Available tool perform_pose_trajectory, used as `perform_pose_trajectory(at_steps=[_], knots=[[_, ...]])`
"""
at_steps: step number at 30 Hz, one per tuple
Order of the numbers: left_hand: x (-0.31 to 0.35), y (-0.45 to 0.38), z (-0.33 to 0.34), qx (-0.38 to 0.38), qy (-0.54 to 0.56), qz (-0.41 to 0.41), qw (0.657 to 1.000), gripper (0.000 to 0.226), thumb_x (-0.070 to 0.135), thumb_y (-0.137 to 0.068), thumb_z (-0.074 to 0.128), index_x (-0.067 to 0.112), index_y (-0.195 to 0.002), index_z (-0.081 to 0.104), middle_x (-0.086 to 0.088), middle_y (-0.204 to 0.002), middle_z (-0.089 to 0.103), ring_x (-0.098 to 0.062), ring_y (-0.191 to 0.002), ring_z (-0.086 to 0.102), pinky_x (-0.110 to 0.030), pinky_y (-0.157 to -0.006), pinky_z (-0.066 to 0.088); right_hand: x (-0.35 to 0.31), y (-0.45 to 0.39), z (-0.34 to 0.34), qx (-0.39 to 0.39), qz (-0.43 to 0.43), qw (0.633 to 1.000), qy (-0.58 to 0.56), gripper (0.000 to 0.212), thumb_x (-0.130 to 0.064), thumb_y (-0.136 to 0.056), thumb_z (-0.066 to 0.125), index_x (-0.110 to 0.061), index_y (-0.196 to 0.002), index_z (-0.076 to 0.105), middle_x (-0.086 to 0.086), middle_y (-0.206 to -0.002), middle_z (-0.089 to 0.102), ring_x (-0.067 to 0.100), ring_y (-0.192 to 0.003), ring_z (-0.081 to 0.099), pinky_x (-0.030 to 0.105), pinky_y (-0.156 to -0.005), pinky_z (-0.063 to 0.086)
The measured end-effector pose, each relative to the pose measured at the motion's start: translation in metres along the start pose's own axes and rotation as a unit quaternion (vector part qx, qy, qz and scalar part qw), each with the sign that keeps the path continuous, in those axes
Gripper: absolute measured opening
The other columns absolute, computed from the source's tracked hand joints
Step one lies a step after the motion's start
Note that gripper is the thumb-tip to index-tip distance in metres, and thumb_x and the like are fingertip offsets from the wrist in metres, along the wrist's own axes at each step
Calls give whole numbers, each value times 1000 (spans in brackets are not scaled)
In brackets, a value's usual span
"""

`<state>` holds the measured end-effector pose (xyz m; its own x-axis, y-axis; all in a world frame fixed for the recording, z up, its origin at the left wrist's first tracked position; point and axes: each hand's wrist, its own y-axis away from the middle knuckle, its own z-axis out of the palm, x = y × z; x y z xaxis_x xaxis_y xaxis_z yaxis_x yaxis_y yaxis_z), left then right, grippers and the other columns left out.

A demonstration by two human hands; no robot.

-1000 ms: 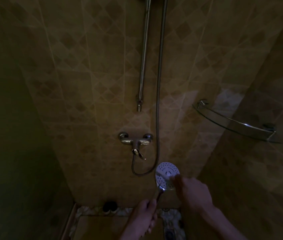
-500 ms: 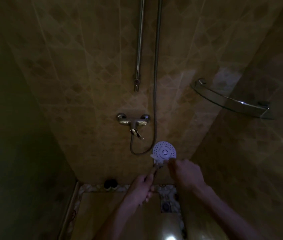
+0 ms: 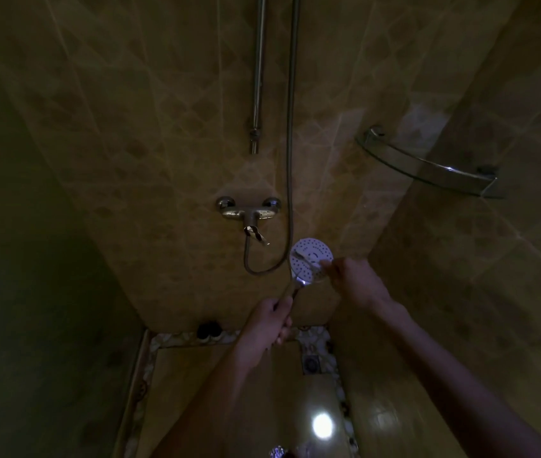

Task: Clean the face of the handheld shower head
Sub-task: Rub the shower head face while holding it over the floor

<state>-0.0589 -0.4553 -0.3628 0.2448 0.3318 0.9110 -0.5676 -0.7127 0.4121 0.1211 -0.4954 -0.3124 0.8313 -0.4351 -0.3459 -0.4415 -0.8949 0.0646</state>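
The handheld shower head (image 3: 312,256) has a round white face with small holes, turned towards me in the dim shower stall. My left hand (image 3: 267,320) grips its metal handle from below. My right hand (image 3: 356,282) is closed on a thin toothbrush-like brush (image 3: 307,261) whose pale head lies across the face. The hose (image 3: 290,160) runs from the handle up the wall.
A chrome mixer tap (image 3: 247,213) sits on the tiled back wall, with a vertical rail (image 3: 257,74) above it. A glass corner shelf (image 3: 428,166) juts from the right wall. A floor drain (image 3: 312,363) and a dark object (image 3: 208,329) lie below.
The view has tilted down, so more floor and my forearms show. Both hands stay on the shower head; the brush head has moved up across the face towards its upper left.
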Motion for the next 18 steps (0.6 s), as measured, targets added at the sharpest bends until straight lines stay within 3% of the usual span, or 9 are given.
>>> perform_pose_trajectory(at_steps=[4,7,10,15,18], knots=[[16,-7,-4,-7,-2,2,1000,31,33,-99,43,12,-77,50,1,-54,45,-2,-33,37,-15,-34,28,7,-20,-24,38,36,998,-23,38,-31,-95,52,0,-77,65,22,-81,69,35,-79,66,37,-64,46],[8,-12,-9,-13,31,8,999,29,33,-97,46,13,-77,51,0,-57,47,-5,-38,39,-18,-37,28,1,-12,-20,32,19,998,-48,25,-20,-95,52,-4,-85,69,11,-82,68,24,-78,66,31,-65,45],[-15,-12,-12,-8,50,5,999,28,33,-97,46,15,-77,51,1,-59,48,-8,-41,38,-20,-39,27,-10,11,10,-19,-5,1000,-7,30,-38,-99,44,-20,-84,63,3,-77,63,19,-71,63,31,-61,46],[-53,7,-19,-11,32,16,999,31,33,-98,45,14,-73,50,0,-58,47,-9,-41,38,-21,-40,27,-3,22,19,70,74,994,36,40,-51,-98,37,-22,-96,65,2,-78,58,25,-83,63,32,-65,43],[-64,14,-23,-17,19,18,1000,29,31,-98,44,12,-76,50,-1,-59,48,-7,-40,38,-20,-38,28,-12,32,30,41,70,996,39,37,-51,-98,38,-25,-98,65,1,-77,61,22,-79,65,31,-62,44]])
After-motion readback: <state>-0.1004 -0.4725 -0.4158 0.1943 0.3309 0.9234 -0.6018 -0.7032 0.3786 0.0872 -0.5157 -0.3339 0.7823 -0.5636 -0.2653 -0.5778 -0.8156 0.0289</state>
